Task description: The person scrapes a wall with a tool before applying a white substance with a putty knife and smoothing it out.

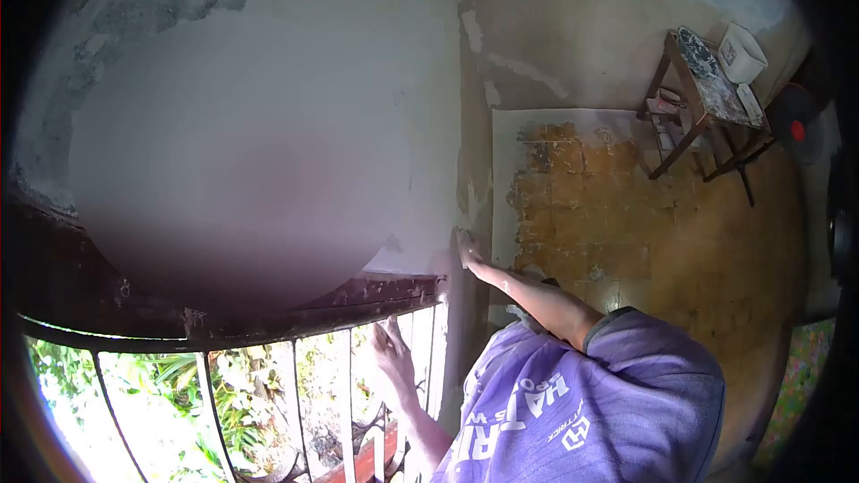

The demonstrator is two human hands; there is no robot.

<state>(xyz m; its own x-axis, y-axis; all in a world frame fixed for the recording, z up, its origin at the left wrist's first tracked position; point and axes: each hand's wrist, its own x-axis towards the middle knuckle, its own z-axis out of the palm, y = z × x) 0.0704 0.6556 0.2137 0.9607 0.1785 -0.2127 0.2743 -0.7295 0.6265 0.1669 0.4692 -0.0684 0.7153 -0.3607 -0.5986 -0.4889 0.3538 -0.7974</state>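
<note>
My left hand (391, 351) is raised at the window, its fingers pointing up toward the lower edge of the dark wooden frame (322, 315). White window bars (349, 385) stand close about it, and strong daylight washes out its outline. My right hand (467, 250) reaches out to the wall corner (474, 170). Its fingers are stretched along the plaster edge, with pale dust on hand and forearm. No tool shows in either hand. A purple printed T-shirt (582, 394) fills the lower right of the view.
A large blurred oval covers much of the grey plastered wall (429, 80). At the upper right, a wooden table (729, 107) carries a white container (743, 55) and a stained board. A dark round object with a red centre (797, 130) stands beside it. Yellow-brown tiles (608, 206) cover the floor.
</note>
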